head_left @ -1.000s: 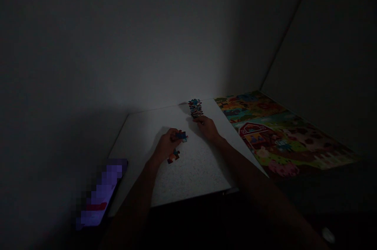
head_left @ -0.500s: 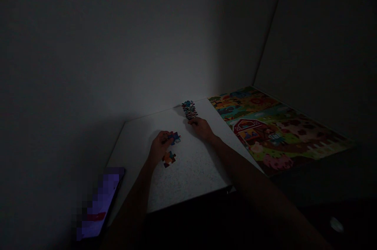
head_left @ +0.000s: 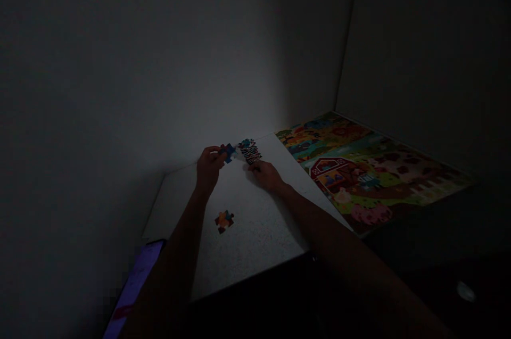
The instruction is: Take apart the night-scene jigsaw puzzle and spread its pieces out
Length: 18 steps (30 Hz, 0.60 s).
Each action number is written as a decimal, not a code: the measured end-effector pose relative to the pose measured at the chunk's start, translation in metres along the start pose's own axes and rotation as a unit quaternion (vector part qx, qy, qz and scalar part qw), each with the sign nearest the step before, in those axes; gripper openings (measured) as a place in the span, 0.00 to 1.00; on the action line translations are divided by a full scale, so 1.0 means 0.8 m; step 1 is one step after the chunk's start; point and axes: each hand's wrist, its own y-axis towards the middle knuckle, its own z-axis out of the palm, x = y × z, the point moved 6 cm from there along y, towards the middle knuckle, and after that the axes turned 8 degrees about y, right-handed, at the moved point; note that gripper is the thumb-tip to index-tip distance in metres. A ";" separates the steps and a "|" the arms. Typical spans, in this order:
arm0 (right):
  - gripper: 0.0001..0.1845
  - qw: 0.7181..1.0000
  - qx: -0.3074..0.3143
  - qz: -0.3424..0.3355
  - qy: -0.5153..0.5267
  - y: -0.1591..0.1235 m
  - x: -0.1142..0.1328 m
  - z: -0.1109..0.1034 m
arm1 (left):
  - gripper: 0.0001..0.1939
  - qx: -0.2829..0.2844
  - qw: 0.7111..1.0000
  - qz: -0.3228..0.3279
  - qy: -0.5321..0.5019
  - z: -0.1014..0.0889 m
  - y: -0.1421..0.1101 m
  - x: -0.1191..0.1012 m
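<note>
Nearest the viewer, the left forearm (head_left: 167, 275) and right forearm (head_left: 343, 246) reach forward and converge over a pale speckled tabletop (head_left: 255, 238). A blurred, pixelated purple-lit panel (head_left: 133, 280) lies beyond the tabletop's near left edge, below and left of the left hand, and is partly hidden by the left forearm.

Behind and right of the left forearm, well short of the left hand, a loose multicoloured jigsaw piece (head_left: 224, 221) lies flat on the tabletop, touching neither hand.

The left hand (head_left: 208, 166) is raised above the tabletop, its fingers closed in a pinch on a blue jigsaw piece (head_left: 228, 153), which projects from the fingertips toward the right hand.

The right hand (head_left: 265, 175) lies low on the tabletop, fingers loosely curled and directed up-left; dim light leaves it unclear whether it has hold of anything.

Just beyond the right hand's fingers, and just right of the blue jigsaw piece, is a tall, narrow stack of jigsaw pieces (head_left: 250, 151) — its near end at the fingertips, though contact cannot be confirmed.

Far right of the right hand, past the tabletop's edge, lies a large printed farm scene (head_left: 371, 174) with a red barn (head_left: 328, 167). Plain walls (head_left: 159, 51) meet in a corner behind everything — dim, unlit.
</note>
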 end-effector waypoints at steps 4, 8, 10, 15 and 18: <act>0.17 1.000 0.002 0.006 -0.007 -0.001 0.002 -0.001 | 0.12 -0.022 0.999 -0.021 0.016 0.028 0.045 -0.017; 0.17 1.000 0.016 0.012 -0.006 -0.001 0.002 0.001 | 0.09 -0.020 0.998 -0.045 0.039 0.062 0.074 -0.009; 0.17 1.000 0.018 0.012 -0.007 -0.001 0.001 0.001 | 0.09 -0.014 0.997 -0.056 0.051 0.078 0.081 0.002; 0.17 1.000 0.002 0.001 -0.005 -0.001 0.000 0.003 | 0.06 -0.008 0.994 -0.072 0.086 0.101 0.083 0.036; 0.16 1.000 -0.002 0.002 -0.007 -0.001 0.000 0.004 | 0.05 -0.017 0.992 -0.065 0.111 0.103 0.082 0.048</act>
